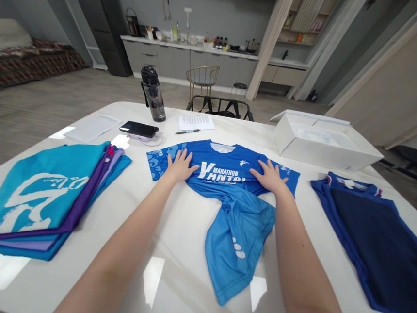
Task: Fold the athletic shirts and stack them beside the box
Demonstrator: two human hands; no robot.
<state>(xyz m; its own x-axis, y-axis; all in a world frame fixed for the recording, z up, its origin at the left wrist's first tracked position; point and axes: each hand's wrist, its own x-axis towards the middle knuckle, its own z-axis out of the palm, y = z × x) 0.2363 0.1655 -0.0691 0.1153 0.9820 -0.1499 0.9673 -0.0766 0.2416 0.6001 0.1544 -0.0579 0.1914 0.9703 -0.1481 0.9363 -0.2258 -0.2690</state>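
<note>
A blue marathon T-shirt (221, 172) with white lettering lies on the white table, its collar toward the far side. The upper part is spread out, while the lighter blue lower part is bunched and twisted toward me. My left hand (180, 165) rests with fingers spread on the shirt near its left sleeve. On the opposite side, my right hand (270, 174) lies flat near the right sleeve, fingers apart. Neither hand grips the fabric.
Folded teal and purple shirts (45, 186) are stacked at left, dark navy clothing (373, 234) at right. Beyond stand a water bottle (153, 95) and an open white box (326, 140). A phone (139, 129), a pen (188, 132) and papers (196, 122) lie on the table (180, 271).
</note>
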